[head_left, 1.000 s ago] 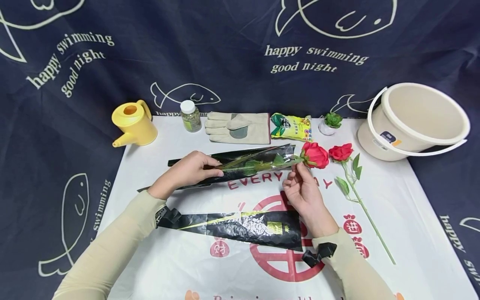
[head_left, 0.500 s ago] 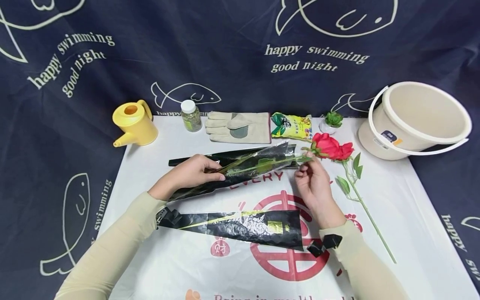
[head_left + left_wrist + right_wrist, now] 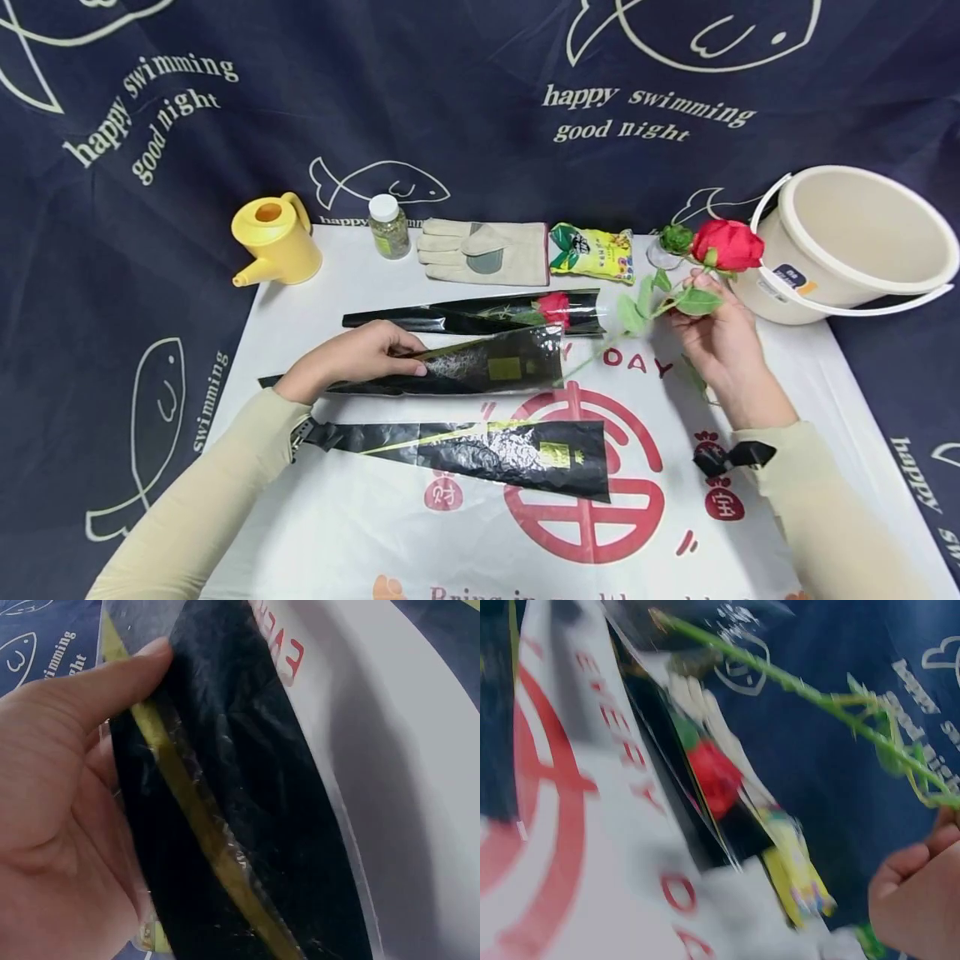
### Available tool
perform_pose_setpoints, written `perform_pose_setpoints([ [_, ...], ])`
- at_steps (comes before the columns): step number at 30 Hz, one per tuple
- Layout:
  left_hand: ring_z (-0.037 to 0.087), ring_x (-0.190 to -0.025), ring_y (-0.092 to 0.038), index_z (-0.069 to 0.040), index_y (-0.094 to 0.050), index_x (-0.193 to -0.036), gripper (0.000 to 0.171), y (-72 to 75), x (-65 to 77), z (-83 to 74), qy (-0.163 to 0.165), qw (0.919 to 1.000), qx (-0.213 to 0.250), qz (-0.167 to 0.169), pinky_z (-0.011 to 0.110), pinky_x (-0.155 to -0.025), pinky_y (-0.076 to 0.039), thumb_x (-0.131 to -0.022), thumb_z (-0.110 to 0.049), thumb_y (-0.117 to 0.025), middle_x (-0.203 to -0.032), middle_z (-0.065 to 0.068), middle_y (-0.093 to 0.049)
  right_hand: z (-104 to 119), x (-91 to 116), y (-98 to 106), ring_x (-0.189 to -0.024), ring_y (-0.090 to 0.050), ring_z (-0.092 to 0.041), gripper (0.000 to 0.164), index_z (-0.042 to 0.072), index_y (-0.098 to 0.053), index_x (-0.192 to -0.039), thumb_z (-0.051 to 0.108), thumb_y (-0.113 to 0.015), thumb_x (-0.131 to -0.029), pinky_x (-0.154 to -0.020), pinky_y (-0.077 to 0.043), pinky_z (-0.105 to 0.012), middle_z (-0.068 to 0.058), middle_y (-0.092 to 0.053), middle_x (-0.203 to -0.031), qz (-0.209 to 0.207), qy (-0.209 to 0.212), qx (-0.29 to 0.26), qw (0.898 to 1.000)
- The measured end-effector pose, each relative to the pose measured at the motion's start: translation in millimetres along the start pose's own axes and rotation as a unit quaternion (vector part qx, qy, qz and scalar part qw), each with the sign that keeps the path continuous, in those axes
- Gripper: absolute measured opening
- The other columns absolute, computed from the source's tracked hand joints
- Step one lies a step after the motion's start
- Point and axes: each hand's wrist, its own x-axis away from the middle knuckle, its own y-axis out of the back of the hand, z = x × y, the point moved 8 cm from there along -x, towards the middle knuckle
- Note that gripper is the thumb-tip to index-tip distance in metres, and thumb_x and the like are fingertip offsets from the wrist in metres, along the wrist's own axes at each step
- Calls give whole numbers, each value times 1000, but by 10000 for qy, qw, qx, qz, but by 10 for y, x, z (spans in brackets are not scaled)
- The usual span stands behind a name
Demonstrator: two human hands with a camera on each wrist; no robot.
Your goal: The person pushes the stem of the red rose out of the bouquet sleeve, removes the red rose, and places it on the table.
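My right hand pinches a red artificial rose by its stem below the bloom, raised over the table. Its green stem slants toward the open end of a black flower sleeve. That sleeve is gripped by my left hand, whose thumb lies over its yellow-edged film in the left wrist view. Behind it lies another sleeve with a red rose inside. A third, flat black sleeve is nearer me. A second loose rose is mostly hidden under my right hand and arm.
Along the back stand a yellow watering can, a lidded jar, work gloves, a yellow packet and a small potted plant. A beige bucket is at the right, near the held bloom.
My right hand has moved right and drawn the rose out of the sleeve, baring its leaves and stem. The sleeve in my left hand has swung nearer me, uncovering the wrapped rose behind.
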Motion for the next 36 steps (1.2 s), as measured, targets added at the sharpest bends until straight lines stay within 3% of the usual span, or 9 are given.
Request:
perform_pose_setpoints([
  [3, 3, -85, -61, -24, -70, -101, 15, -52, -3, 23, 89, 9997, 149, 187, 28, -76, -48, -87, -30, -67, -94, -16, -66, 113, 16, 31, -71, -57, -21, 13, -2, -63, -103, 0, -53, -94, -59, -44, -32, -11, -63, -91, 196, -204, 752, 9968],
  [6, 5, -76, -60, -23, -70, -101, 15, -110, -17, 40, 168, 9991, 202, 326, 28, -70, -47, -87, -29, -68, -90, -15, -67, 173, 20, 57, -76, -60, -19, 17, -3, -65, -104, 0, -51, -95, -62, -45, -31, -10, -65, -93, 475, -441, 1476, 9869],
  [10, 7, -61, -51, -23, -70, -101, 14, -166, -18, 56, 266, 9982, 250, 475, 29, -61, -42, -88, -28, -67, -81, -10, -66, 163, -3, 123, -80, -63, -14, 20, -1, -67, -104, 1, -49, -96, -67, -49, -28, -7, -67, -94, 770, -1003, 2689, 9548],
  [14, 6, -53, -41, -23, -69, -100, 14, -208, -15, 62, 286, 9976, 278, 571, 28, -57, -38, -88, -28, -67, -71, -7, -61, 157, -24, 246, -82, -65, -12, 20, -1, -68, -106, 2, -52, -95, -68, -51, -26, -8, -69, -96, 907, -1524, 3860, 9053],
  [19, 7, -52, -37, -23, -70, -99, 13, -247, -14, 53, 227, 9970, 358, 647, 27, -57, -36, -88, -29, -67, -63, -6, -54, 171, -71, 419, -67, -60, -7, 21, 3, -68, -110, 13, -58, -94, -57, -48, -25, -3, -70, -91, 815, -1754, 5135, 8360],
  [24, 8, -55, -42, -23, -70, -100, 13, -279, -16, 53, 235, 9961, 445, 724, 28, -59, -39, -88, -28, -67, -71, -3, -62, 200, -115, 550, -64, -57, -6, 34, 0, -65, -114, 25, -63, -91, -58, -49, -32, 4, -68, -87, 652, -1641, 6401, 7478],
  [29, 8, -63, -50, -25, -70, -101, 15, -292, -17, 77, 376, 9960, 405, 703, 30, -66, -42, -87, -29, -68, -81, -9, -66, 237, -153, 565, -67, -48, -8, 38, -4, -66, -109, 30, -63, -91, -58, -43, -30, 0, -61, -91, 533, -1024, 7522, 6487],
  [32, 8, -65, -52, -25, -70, -103, 17, -303, -26, 80, 386, 9962, 373, 692, 31, -69, -43, -87, -30, -68, -84, -12, -66, 218, -167, 551, -82, -49, -9, 33, -4, -68, -105, 25, -61, -91, -67, -43, -27, -10, -61, -105, 503, -740, 7868, 6107],
  [36, 7, -63, -50, -25, -70, -103, 17, -328, -52, 51, 287, 9964, 310, 737, 31, -67, -43, -87, -29, -67, -82, -11, -66, 172, -180, 573, -77, -49, -14, 28, -4, -70, -100, 22, -61, -91, -63, -43, -27, -14, -64, -101, 420, -571, 8070, 5863],
])
